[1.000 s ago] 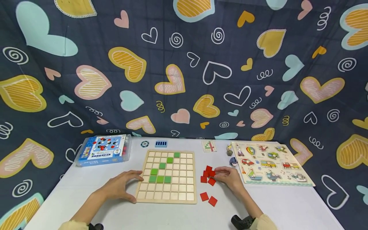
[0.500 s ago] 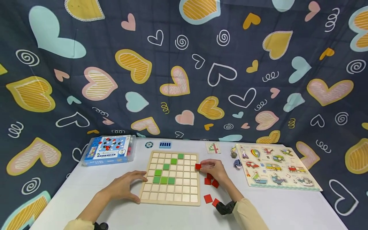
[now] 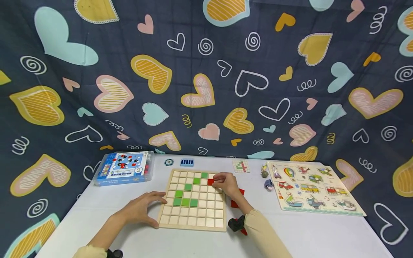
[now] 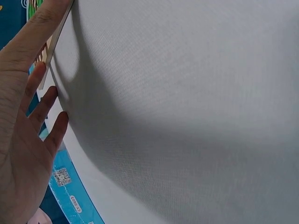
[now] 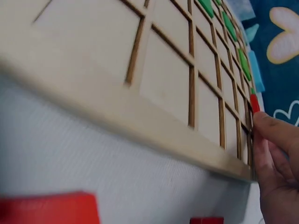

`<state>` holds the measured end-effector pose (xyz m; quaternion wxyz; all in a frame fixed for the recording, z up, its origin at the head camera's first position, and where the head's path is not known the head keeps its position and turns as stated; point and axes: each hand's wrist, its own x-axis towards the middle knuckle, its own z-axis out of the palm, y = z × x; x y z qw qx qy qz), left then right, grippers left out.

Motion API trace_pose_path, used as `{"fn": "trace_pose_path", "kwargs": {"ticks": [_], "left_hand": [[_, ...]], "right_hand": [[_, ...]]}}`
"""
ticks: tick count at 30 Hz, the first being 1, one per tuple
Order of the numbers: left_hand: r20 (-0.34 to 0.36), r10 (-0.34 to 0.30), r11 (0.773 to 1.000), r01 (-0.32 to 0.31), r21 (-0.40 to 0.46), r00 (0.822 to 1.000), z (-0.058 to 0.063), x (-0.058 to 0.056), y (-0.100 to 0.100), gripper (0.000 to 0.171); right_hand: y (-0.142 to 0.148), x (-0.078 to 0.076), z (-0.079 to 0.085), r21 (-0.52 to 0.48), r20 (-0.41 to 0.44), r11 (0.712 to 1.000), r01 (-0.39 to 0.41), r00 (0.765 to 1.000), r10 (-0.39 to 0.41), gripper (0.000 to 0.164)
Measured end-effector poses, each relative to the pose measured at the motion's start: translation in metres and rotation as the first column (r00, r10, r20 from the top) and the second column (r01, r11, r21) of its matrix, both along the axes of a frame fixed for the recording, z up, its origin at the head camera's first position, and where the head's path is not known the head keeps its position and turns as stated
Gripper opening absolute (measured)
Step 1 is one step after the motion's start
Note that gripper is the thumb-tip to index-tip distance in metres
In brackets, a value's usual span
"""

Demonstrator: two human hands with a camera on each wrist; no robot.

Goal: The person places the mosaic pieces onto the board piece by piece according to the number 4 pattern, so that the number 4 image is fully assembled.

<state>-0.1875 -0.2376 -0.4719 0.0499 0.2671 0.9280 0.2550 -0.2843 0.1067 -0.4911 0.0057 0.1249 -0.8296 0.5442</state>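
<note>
A wooden grid board (image 3: pixel 193 228) lies on the white table with several green square tiles (image 3: pixel 185 202) in its cells. My right hand (image 3: pixel 227 184) pinches a red square tile (image 3: pixel 210 182) over the upper right part of the grid, just below the topmost green tile. In the right wrist view, thumb and finger grip the red tile (image 5: pixel 254 103) by its edge at the far end of the board. My left hand (image 3: pixel 138 210) rests at the board's left edge, fingers spread, thumb near the lower left corner. Other red tiles (image 3: pixel 234 204) lie partly hidden under my right forearm.
Behind the board are a pattern card (image 3: pixel 241 166), a round chip (image 3: pixel 169 162) and a small blue striped piece (image 3: pixel 187 162). A plastic box (image 3: pixel 124 168) stands back left. To the right lie a picture puzzle board (image 3: pixel 292 186) and two small figurines (image 3: pixel 269 185).
My right hand has picked a red tile from the pile and carried it left over the board's upper right cells. The left hand stays at the board's edge. The view shifted slightly.
</note>
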Motion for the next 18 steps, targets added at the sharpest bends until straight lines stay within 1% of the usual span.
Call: {"fn": "trace_pose_path", "kwargs": {"ticks": [6, 10, 18], "left_hand": [[-0.018, -0.009, 1.0, 0.009, 0.002, 1.0, -0.001, 0.0, -0.001, 0.074], [-0.018, -0.009, 1.0, 0.009, 0.008, 1.0, 0.0, 0.0, -0.001, 0.074], [-0.002, -0.016, 1.0, 0.016, 0.016, 1.0, 0.0, 0.0, 0.0, 0.075]], "right_hand": [[-0.008, -0.002, 0.003, 0.029, -0.022, 0.999, -0.019, 1.0, 0.019, 0.021], [-0.013, -0.001, 0.005, 0.023, -0.028, 0.999, -0.036, 0.999, 0.037, 0.02], [-0.019, -0.001, 0.002, -0.013, -0.021, 0.997, -0.072, 0.997, 0.072, 0.023]]}}
